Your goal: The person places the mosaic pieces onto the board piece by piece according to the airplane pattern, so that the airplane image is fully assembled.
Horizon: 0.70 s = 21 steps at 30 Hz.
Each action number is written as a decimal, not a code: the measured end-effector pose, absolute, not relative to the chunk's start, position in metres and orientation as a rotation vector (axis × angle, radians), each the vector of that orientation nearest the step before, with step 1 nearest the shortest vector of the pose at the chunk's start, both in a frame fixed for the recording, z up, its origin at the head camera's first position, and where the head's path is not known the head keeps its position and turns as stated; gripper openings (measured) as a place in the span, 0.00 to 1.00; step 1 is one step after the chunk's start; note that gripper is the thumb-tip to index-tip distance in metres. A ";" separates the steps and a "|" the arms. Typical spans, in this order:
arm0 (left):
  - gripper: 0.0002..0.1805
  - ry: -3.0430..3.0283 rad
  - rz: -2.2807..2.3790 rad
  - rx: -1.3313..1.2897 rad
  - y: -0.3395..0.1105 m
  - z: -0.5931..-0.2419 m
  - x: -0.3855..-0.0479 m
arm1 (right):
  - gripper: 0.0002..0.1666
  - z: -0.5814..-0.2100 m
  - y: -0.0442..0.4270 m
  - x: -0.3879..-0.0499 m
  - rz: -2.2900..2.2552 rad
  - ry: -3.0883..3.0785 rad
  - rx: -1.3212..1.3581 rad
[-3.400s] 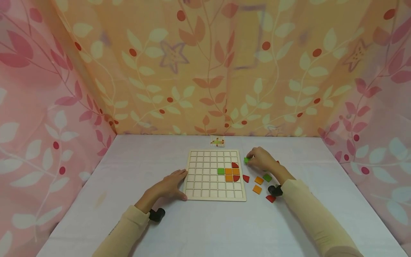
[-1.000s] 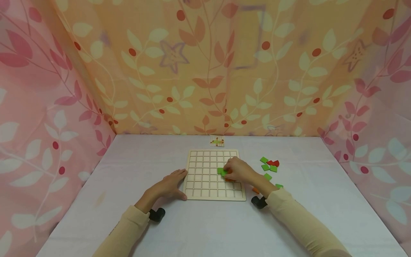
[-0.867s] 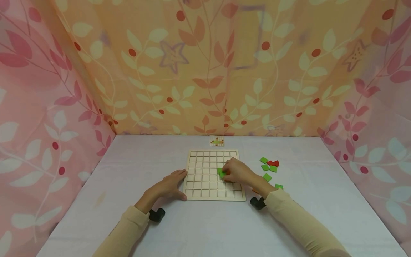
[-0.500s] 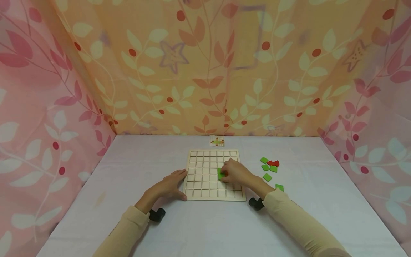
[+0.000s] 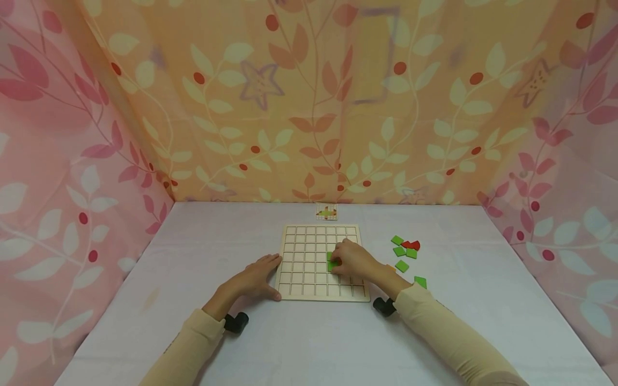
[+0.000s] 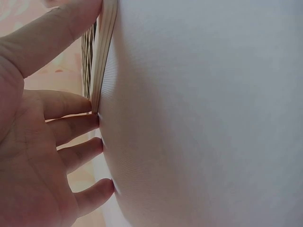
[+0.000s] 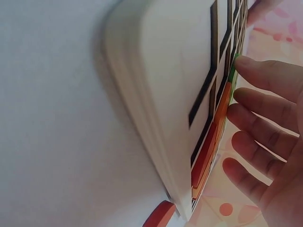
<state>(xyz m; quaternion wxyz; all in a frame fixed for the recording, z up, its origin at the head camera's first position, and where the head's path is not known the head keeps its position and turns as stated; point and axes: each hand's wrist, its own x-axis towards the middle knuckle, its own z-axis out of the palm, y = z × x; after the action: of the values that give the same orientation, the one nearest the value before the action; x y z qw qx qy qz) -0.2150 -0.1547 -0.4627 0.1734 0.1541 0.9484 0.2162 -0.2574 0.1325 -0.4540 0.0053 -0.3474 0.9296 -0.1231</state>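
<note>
A wooden grid board [image 5: 301, 279] lies flat on the white table. My left hand [image 5: 253, 277] rests at its left side, fingers spread, thumb at the near corner; the left wrist view shows the thumb and fingertips [image 6: 78, 101] along the edge. Over the board's right part, my right hand [image 5: 354, 260] touches a green square tile [image 5: 332, 266] with its fingertips. That tile lies in the cell just nearer than another green tile [image 5: 330, 255]. In the right wrist view, orange tiles [image 7: 221, 109] and a red quarter-circle piece [image 7: 203, 156] sit in cells beside the fingers.
Right of the board lie several loose green tiles [image 5: 402, 266], red pieces [image 5: 410, 245] and an orange tile [image 5: 391, 268] partly behind the wrist. A loose red piece [image 7: 159, 215] is close to the board's edge. A small pattern card [image 5: 326, 212] lies beyond the board.
My right hand has brought a green tile from right of the board onto it. Over the last second, the tile has settled into a cell. My left hand has stayed put.
</note>
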 end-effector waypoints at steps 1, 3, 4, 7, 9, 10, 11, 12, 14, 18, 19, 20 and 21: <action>0.57 2.690 0.612 0.438 -0.155 -0.462 -0.215 | 0.11 -0.454 0.132 -0.257 -0.385 2.911 -1.086; 0.57 2.689 0.615 0.441 -0.155 -0.462 -0.215 | 0.11 -0.454 0.132 -0.257 -0.381 2.912 -1.082; 0.57 2.688 0.618 0.442 -0.155 -0.462 -0.215 | 0.11 -0.454 0.132 -0.257 -0.380 2.913 -1.083; 0.57 2.685 0.622 0.444 -0.155 -0.461 -0.214 | 0.11 -0.454 0.132 -0.257 -0.378 2.912 -1.085; 0.57 2.685 0.619 0.448 -0.155 -0.461 -0.214 | 0.11 -0.454 0.132 -0.256 -0.376 2.911 -1.084; 0.57 2.685 0.618 0.450 -0.155 -0.460 -0.214 | 0.11 -0.453 0.132 -0.256 -0.374 2.910 -1.087; 0.57 2.686 0.615 0.452 -0.155 -0.460 -0.214 | 0.11 -0.453 0.132 -0.256 -0.375 2.909 -1.090; 0.57 2.687 0.614 0.454 -0.155 -0.459 -0.214 | 0.11 -0.452 0.132 -0.257 -0.374 2.908 -1.094; 0.57 2.687 0.611 0.453 -0.155 -0.459 -0.214 | 0.12 -0.451 0.133 -0.257 -0.377 2.907 -1.095; 0.57 2.684 0.607 0.446 -0.155 -0.457 -0.213 | 0.13 -0.451 0.136 -0.258 -0.394 2.900 -1.074; 0.57 2.683 0.606 0.441 -0.154 -0.457 -0.213 | 0.13 -0.451 0.137 -0.259 -0.403 2.900 -1.062; 0.57 2.682 0.609 0.437 -0.154 -0.458 -0.213 | 0.13 -0.451 0.139 -0.260 -0.409 2.900 -1.047; 0.57 2.681 0.607 0.435 -0.154 -0.458 -0.213 | 0.14 -0.451 0.140 -0.261 -0.420 2.899 -1.031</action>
<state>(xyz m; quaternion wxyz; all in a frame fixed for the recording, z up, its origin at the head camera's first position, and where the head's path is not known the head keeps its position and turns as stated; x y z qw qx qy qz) -0.2128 -0.1542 -0.4579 0.1780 0.1539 0.9479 0.2147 -0.2607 0.1401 -0.4505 0.0183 -0.3319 0.9334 -0.1352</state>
